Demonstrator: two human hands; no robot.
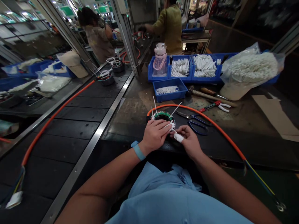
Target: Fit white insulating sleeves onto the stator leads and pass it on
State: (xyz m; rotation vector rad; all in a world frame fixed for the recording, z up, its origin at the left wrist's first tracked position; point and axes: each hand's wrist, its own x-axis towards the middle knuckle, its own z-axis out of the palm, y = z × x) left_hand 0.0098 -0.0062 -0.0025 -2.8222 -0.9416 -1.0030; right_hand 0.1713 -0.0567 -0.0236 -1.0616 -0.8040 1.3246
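A ring-shaped motor stator [161, 114], black with a green inner rim, rests at the near edge of the bench. White cable ties [175, 109] stick up from it, and an orange cable [193, 109] leaves it and arcs to the right. Across its near side lies my left hand [155, 133], fingers together and gripping it, beside a white sleeve piece [172, 125]. My right hand [189, 138], its thumb wrapped in white tape [178, 137], pinches at the stator's right edge. A thin white end shows at those fingertips, apparently a cable tie; the fingertips are partly hidden.
Blue-handled cutters [197, 124], red-and-white pliers [213, 106] and a hammer [207, 95] lie to the right. Behind stand blue bins [191, 79] of white tubes, a small tie tray [169, 98] and a pink bottle [160, 60]. A conveyor [77, 109] carries other stators; two co-workers stand beyond.
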